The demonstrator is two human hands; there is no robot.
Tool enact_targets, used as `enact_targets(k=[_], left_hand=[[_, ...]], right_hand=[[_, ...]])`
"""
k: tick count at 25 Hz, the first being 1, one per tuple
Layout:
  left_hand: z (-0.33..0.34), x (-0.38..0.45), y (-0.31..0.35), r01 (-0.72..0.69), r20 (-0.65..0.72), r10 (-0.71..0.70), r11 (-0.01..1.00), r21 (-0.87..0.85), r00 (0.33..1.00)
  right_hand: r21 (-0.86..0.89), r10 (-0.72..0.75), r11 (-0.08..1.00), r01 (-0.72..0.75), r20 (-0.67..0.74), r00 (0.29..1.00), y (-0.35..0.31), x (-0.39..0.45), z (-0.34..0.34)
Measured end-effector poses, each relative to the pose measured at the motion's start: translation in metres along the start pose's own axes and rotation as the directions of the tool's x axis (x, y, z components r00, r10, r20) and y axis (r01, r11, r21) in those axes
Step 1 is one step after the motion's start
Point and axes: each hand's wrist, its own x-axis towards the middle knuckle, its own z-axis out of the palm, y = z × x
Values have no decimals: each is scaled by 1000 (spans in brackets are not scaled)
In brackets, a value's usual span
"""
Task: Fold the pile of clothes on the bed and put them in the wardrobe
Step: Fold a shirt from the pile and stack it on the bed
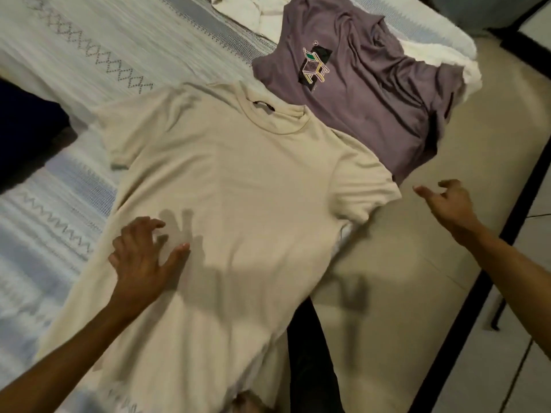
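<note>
A beige T-shirt lies spread flat on the bed, collar away from me. My left hand hovers just above or touches its left side, fingers spread and lightly bent, holding nothing. My right hand hangs in the air to the right of the shirt's right sleeve, fingers loosely curled, empty. A purple T-shirt with a chair print lies crumpled beyond the beige one, at the bed's far right.
The bed has a white and blue patterned cover and a bare beige sheet on the right. White clothes lie at the top. A dark item sits at the left. The black bed edge borders a tiled floor.
</note>
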Motion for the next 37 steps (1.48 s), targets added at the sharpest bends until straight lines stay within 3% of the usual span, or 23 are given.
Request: enact_targets(k=[2,4,6,8,9,12,13,14,15,16,17,20,24,28,31,35,37], left_hand=[[-5,-56,-27,42,42,-45,997,67,998],[-2,-101,-49,176,50,-179,983,47,983],[-7,-140,-74,425,29,-425,904,-35,905],[-14,-173,-107,611,1,-613,788,-78,790],[-16,-186,-122,630,-17,-634,772,-84,773],[-20,-188,-148,595,-21,-616,768,-236,787],[-21,-183,-153,587,-5,-624,738,-332,782],[-24,-177,-157,578,-7,-640,699,-421,769],[-29,-170,-160,575,-8,-663,654,-492,748],[-32,-164,-161,580,-4,-687,616,-533,727],[-36,-157,-161,581,2,-690,607,-543,724],[-42,-144,-171,570,0,-629,703,-425,777],[-57,-132,-185,509,-22,-527,830,-228,850],[-67,-118,-190,527,25,-549,786,-324,835],[-68,-117,-200,466,25,-486,822,-328,874],[-91,-120,-216,398,-176,-487,836,-378,856],[-107,-112,-231,392,-178,-515,796,-461,838]], right_hand=[[157,20,987,-34,86,996,0,-58,21],[257,37,962,-91,209,977,-10,-113,46],[277,27,957,-88,217,976,-15,-169,85],[318,20,936,-154,387,922,-14,-243,147],[328,5,926,-185,482,876,-10,-283,179],[290,116,898,-331,569,814,6,-383,246],[388,153,807,-445,591,792,7,-403,260],[434,159,703,-564,676,719,10,-420,274],[453,138,639,-621,727,672,14,-430,282],[433,121,641,-633,758,641,19,-437,284],[429,112,640,-638,769,630,26,-436,284],[423,234,555,-717,747,622,32,-415,281],[289,227,727,-623,755,615,34,-420,274],[394,230,663,-636,701,675,41,-424,284],[440,218,515,-736,762,609,35,-421,295],[415,190,542,-730,786,588,32,-442,289],[409,136,520,-750,827,546,41,-459,279]])
